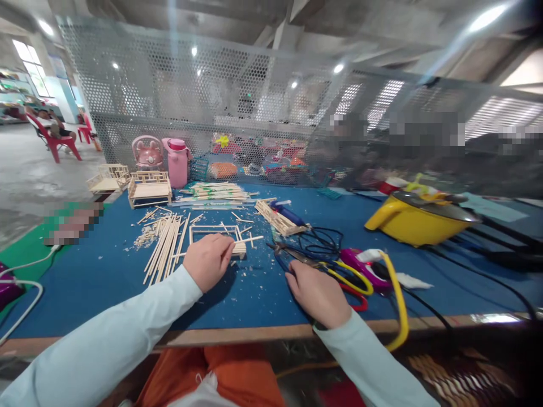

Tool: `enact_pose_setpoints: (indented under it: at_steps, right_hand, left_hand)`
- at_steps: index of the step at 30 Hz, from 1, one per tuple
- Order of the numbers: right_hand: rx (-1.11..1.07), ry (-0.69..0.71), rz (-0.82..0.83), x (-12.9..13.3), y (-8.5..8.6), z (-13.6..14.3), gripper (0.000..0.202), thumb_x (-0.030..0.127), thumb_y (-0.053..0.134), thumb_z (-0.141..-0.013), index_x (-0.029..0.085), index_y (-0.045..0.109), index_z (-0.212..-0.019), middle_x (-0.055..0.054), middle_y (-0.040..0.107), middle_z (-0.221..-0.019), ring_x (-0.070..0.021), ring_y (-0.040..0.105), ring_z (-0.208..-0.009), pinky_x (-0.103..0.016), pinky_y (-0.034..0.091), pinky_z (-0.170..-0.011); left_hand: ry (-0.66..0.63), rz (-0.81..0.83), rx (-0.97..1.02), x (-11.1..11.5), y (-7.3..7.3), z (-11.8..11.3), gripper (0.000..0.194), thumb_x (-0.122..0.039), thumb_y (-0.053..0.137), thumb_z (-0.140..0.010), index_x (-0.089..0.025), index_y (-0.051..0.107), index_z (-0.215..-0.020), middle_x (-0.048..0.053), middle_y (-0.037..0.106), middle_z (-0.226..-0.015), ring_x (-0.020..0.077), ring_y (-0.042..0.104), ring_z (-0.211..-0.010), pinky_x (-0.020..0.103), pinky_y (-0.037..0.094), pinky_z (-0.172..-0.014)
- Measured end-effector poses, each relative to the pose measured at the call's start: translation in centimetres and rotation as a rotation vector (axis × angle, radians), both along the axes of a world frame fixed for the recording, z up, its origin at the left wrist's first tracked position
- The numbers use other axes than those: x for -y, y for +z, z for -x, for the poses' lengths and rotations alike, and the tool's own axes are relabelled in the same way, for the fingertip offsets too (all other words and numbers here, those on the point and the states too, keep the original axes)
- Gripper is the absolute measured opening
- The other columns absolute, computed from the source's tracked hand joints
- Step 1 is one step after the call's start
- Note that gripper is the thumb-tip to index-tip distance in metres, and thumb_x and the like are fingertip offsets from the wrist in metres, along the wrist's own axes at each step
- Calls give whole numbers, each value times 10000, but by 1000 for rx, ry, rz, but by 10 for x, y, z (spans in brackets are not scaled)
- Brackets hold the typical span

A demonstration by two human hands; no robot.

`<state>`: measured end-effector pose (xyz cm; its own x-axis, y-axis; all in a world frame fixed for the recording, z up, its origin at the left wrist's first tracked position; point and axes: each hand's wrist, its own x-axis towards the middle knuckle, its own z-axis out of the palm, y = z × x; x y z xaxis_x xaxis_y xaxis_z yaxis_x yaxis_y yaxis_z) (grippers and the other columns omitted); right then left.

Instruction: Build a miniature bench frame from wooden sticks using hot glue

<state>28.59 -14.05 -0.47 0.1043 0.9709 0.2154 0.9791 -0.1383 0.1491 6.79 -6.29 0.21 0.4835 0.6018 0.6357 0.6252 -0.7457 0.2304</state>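
Observation:
My left hand (208, 260) is closed in a pinch on a thin wooden stick (249, 239), whose end sticks out to the right. Under and behind that hand lies a small rectangular frame of sticks (214, 229), partly hidden by the fingers. On the right, my right hand (318, 291) curls over blue-handled pliers (280, 261), though the palm hides much of the grip. Scissors with a yellow handle (354, 276) lie just beyond its knuckles, beside a red handle. A bundle of loose sticks (163, 249) fans out left of the frame.
Finished-looking miniature stick chairs (150, 189) stand at the back left, near a pink bottle (177, 164). A glue gun (288, 213) rests on more stick pieces. To the right are a purple power strip (367, 268), cables and a yellow pan (419, 223). Mesh panels (203, 102) bound the back.

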Motion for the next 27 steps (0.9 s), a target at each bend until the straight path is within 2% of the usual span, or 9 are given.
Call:
enact_pose_setpoints:
  at_steps: [4,8,12,14,17,19,22,25,27]
  right_hand:
    - [-133,-56,-205,8,25,6,158,206,350,-838,176,503,-859,-24,568,-545,-165,533,-457,-253,218,-439]
    - [-650,8,-546,24,45,15,179,355,433,-812,194,462,-885,30,486,-518,-111,434,-417,-228,298,-437]
    - [-1407,108,-483,20,43,35,301,458,540,-742,217,442,-893,91,358,-461,-64,302,-370,-176,240,-364]
    - [-1736,135,-408,12,38,47,323,459,585,-710,218,431,-860,104,326,-467,-42,237,-360,-155,187,-345]
    - [-2047,188,-267,4,31,64,304,403,631,-691,214,415,-792,116,279,-470,-26,151,-368,-140,138,-341]
    - [-2174,243,-216,2,27,72,272,365,625,-704,216,403,-754,120,230,-462,-31,113,-372,-137,134,-340]
    - [-2274,351,-202,2,23,79,219,363,566,-733,213,410,-699,103,219,-469,-40,136,-364,-145,186,-340]
    - [-2171,481,-272,-1,20,83,149,369,475,-732,224,463,-702,22,419,-583,-95,421,-468,-208,361,-409]
    - [-1874,554,-336,-5,18,83,167,353,424,-715,242,513,-802,-43,532,-749,-174,558,-705,-290,459,-540]
  left_hand:
    - [-156,-17,140,3,3,3,244,-236,377,-860,-160,607,-839,56,637,-746,153,574,-712,258,448,-645]
    - [-353,67,278,12,10,3,241,-234,387,-853,-147,609,-822,87,613,-805,156,561,-769,277,460,-701]
    - [-505,298,299,18,15,2,266,-265,393,-856,-159,614,-754,124,483,-1225,224,413,-1167,365,359,-948]
    - [-576,417,270,16,16,3,283,-276,381,-863,-162,608,-741,108,478,-1242,226,326,-1245,360,319,-988]
    - [-518,476,255,13,16,5,302,-304,370,-865,-163,596,-722,103,542,-1089,220,387,-1177,351,336,-963]
    - [-489,476,249,13,16,4,328,-326,355,-867,-163,588,-704,83,546,-936,196,475,-1015,332,377,-896]
    - [-529,502,242,19,18,3,360,-350,328,-873,-166,574,-688,44,508,-768,159,482,-811,296,403,-793]
    - [-581,564,289,24,20,3,372,-380,315,-875,-166,553,-685,38,504,-738,158,471,-783,290,398,-768]
    - [-618,612,333,25,20,3,376,-397,320,-871,-163,540,-676,41,513,-743,156,478,-771,284,401,-752]
